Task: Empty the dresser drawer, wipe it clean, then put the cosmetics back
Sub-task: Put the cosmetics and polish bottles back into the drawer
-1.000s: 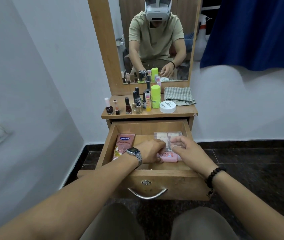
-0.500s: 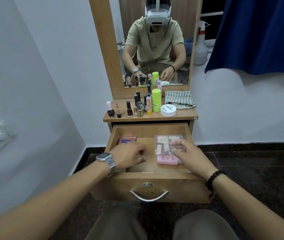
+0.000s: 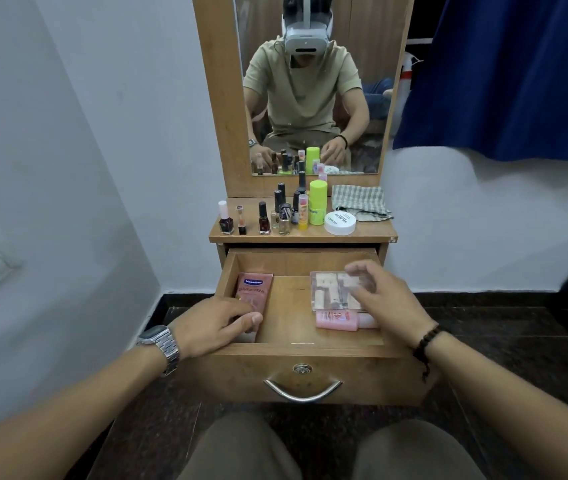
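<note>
The wooden drawer (image 3: 310, 349) is pulled open in front of my knees. A pink Vaseline tube (image 3: 254, 289) lies flat along its left side. My left hand (image 3: 213, 327) is curled over the tube's near end, thumb against its right edge. On the right lies a clear palette case (image 3: 327, 289), with a small pink bottle (image 3: 336, 320) on its side just in front of it. My right hand (image 3: 386, 299) is over the case's right part, fingers spread and blurred, holding nothing.
On the dresser top (image 3: 372, 233) stand several nail polish bottles (image 3: 264, 220), a lime green bottle (image 3: 317, 202), a white jar (image 3: 339, 223) and a folded checked cloth (image 3: 358, 202). A mirror stands behind them. The wall is close on the left and a blue curtain hangs on the right.
My left hand left the middle of the drawer and moved onto the near end of the pink tube. My right hand lifted off the pink bottle and spread over the palette case.
</note>
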A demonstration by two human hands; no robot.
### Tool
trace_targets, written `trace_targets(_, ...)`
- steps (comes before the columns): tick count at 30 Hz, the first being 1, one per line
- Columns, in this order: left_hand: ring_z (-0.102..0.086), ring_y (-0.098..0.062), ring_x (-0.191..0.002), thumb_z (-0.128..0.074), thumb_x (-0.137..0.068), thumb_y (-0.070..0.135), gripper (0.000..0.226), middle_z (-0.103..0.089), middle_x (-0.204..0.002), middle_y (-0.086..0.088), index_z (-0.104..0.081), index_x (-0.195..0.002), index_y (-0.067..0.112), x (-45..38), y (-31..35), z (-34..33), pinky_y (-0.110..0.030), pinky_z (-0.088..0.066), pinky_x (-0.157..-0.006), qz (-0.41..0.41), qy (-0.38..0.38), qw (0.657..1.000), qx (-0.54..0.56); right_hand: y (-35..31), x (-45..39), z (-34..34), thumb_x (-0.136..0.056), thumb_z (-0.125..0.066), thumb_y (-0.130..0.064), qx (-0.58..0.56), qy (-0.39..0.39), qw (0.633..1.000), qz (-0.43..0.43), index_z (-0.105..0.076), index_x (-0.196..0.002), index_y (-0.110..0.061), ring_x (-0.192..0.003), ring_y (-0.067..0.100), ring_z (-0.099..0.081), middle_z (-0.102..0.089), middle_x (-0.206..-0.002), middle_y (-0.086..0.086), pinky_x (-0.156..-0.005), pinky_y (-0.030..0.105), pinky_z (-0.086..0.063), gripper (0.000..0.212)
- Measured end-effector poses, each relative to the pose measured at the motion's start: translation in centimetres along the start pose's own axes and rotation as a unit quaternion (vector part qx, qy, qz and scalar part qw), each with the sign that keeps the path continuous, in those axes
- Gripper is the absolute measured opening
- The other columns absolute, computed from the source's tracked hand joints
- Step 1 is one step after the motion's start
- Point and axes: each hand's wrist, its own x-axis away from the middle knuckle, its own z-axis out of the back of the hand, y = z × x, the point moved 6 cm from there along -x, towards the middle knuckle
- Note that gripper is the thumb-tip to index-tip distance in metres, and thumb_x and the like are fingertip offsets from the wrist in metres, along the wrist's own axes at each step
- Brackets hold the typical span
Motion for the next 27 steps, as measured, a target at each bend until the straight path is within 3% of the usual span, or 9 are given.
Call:
trace_targets(3, -0.056, -0.001, -0.073, -0.011, -0.090, 0.070, 0.067, -0.063, -0.080, 0.016, -0.063, -0.082, 0.029, 0.0, 0.1, 0.0, -0.024, -0.046, -0.067, -0.001, 0.026, 1.000, -0.008, -2.0, -3.8, 1.5, -0.092, -0.055, -0.021, 0.078, 0.053, 0.995, 0.033, -0.053, -0.128, -0.020, -0.113, 0.011, -0.053, -0.057, -0.127, -0.006, -0.091, 0.025, -0.044, 0.036)
trace_targets(5, -0.054, 0.001, -0.068, -0.011, -0.090, 0.070, 0.059, -0.058, -0.073, 0.020, -0.056, -0.073, 0.035, 0.2, 0.2, 0.1, -0.020, -0.041, -0.062, -0.005, 0.046, 0.999, -0.013, -2.8, -7.0, 2.0, -0.088, -0.059, -0.025, 0.123, 0.085, 0.988, 0.041, -0.053, -0.126, -0.018, -0.113, 0.017, -0.054, -0.058, -0.128, -0.001, -0.086, 0.026, -0.042, 0.039)
trace_targets(9, -0.052, 0.000, -0.063, -0.017, -0.090, 0.068, 0.048, -0.053, -0.068, 0.022, -0.048, -0.067, 0.040, 0.3, 0.2, 0.1, -0.017, -0.034, -0.057, 0.002, 0.054, 0.998, -0.024, -2.4, -12.3, 1.1, -0.077, -0.067, -0.040, 0.186, 0.082, 0.979, -0.002, -0.051, -0.123, -0.021, -0.114, 0.025, -0.052, -0.056, -0.124, 0.001, -0.085, 0.033, -0.046, 0.052)
trace_targets(14, -0.054, -0.006, -0.064, -0.019, -0.090, 0.066, 0.057, -0.060, -0.071, 0.013, -0.057, -0.072, 0.027, 0.2, -0.3, -0.2, -0.029, -0.046, -0.060, 0.015, 0.049, 0.999, -0.018, -1.2, -15.6, -0.5, -0.067, -0.068, -0.051, 0.240, 0.084, 0.966, -0.035, -0.055, -0.113, -0.018, -0.111, 0.029, -0.050, -0.058, -0.117, 0.004, -0.087, 0.037, -0.041, 0.058)
trace_targets(20, -0.052, -0.007, -0.062, -0.020, -0.090, 0.066, 0.058, -0.058, -0.070, 0.013, -0.058, -0.072, 0.025, 0.2, -0.3, -0.3, -0.029, -0.043, -0.058, 0.013, 0.055, 0.998, -0.023, -0.1, -15.8, 0.0, -0.073, -0.070, -0.035, 0.212, 0.122, 0.968, -0.059, -0.054, -0.109, -0.013, -0.108, 0.033, -0.053, -0.058, -0.115, 0.011, -0.085, 0.037, -0.045, 0.045)
trace_targets(27, -0.052, -0.006, -0.062, -0.019, -0.088, 0.066, 0.058, -0.058, -0.069, 0.013, -0.058, -0.073, 0.026, 0.4, -0.2, -0.1, -0.024, -0.037, -0.054, 0.012, 0.060, 0.998, -0.031, -0.6, -11.0, 2.6, -0.070, -0.074, -0.033, 0.113, 0.164, 0.980, 0.022, -0.052, -0.107, -0.019, -0.102, 0.024, -0.053, -0.057, -0.110, 0.003, -0.084, 0.038, -0.046, 0.046)
